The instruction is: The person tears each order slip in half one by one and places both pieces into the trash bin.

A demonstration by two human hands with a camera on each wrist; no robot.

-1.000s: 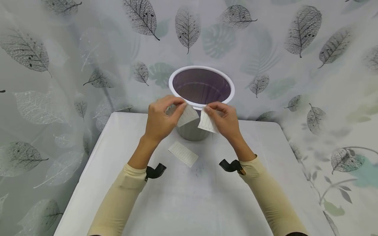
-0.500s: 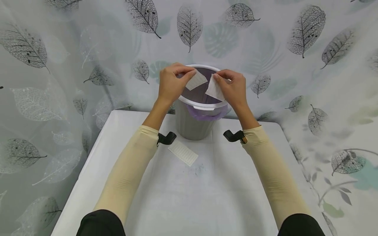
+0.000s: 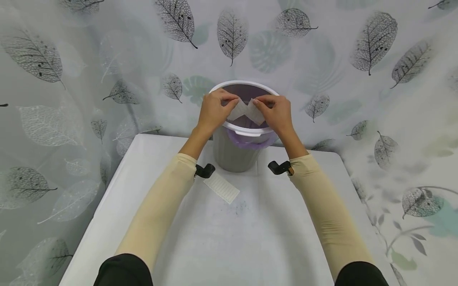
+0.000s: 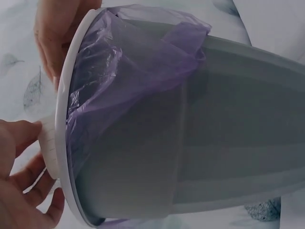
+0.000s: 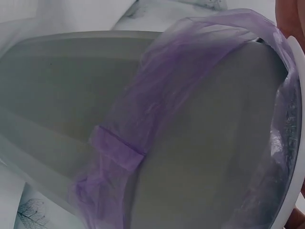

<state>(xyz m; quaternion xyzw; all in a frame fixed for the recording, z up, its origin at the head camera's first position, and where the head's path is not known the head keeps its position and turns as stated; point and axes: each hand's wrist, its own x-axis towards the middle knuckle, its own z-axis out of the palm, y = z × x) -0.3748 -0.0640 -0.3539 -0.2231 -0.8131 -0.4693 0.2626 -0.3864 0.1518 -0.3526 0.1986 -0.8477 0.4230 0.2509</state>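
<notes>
My left hand [image 3: 214,109] pinches a small piece of lined paper [image 3: 237,111] between thumb and fingers. Opposite it, my right hand [image 3: 278,113] pinches a second piece of paper [image 3: 255,114]. Both pieces are close together over the mouth of a grey trash bin [image 3: 234,153] with a white rim [image 3: 250,132]. In the left wrist view the left hand [image 4: 24,176] holds its paper [image 4: 49,148] just beside the rim. A purple bag [image 5: 157,81] lines the bin and folds over its outside. The right wrist view shows only slivers of fingers at its right edge.
A strip of lined paper [image 3: 222,187] lies on the white table [image 3: 243,242], in front of the bin. Small dark specks [image 3: 241,207] dot the tabletop beside it. Leaf-patterned cloth [image 3: 143,59] hangs behind and on both sides.
Both hands have moved forward from before the bin to over its mouth, carrying the paper pieces. In the last half second they came slightly closer together and lower.
</notes>
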